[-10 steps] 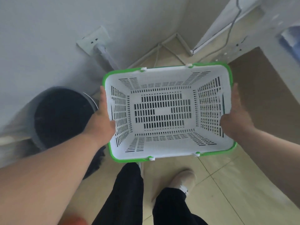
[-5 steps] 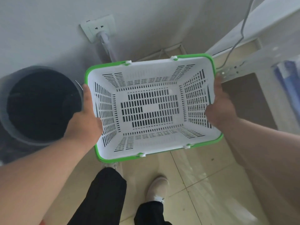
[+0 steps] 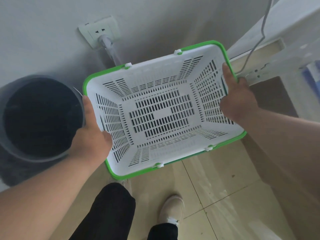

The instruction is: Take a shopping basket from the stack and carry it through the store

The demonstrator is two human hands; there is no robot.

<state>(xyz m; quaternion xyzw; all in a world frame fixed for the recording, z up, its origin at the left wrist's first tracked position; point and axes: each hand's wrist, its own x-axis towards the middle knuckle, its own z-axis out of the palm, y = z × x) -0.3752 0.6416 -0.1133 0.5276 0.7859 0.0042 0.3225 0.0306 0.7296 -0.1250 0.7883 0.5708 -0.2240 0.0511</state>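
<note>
**Operator:** Basket (image 3: 161, 116) is off the floor, held between my two hands in front of me, mouth up and empty. My left hand (image 3: 90, 134) clamps the short wall at about 8 o'clock, thumb inside, fingers hidden under the green rim (image 3: 86, 82). My right hand (image 3: 237, 99) does the same at 3 o'clock, thumb (image 3: 228, 73) along the inside of the wall.

**Spotter:** Which way does it run?

**Operator:** Long axis goes hand to hand, roughly 8 to 2 o'clock, so it sits skewed, with the right end further from me.

**Spotter:** Advice for the carry?

**Operator:** I judge it best to keep both grips even so it stays level, and to turn away from the wall. The dark bin (image 3: 39, 118) sits at 9 o'clock near my left hand, and a cable (image 3: 258, 44) hangs at 2 o'clock near the right end.
</note>
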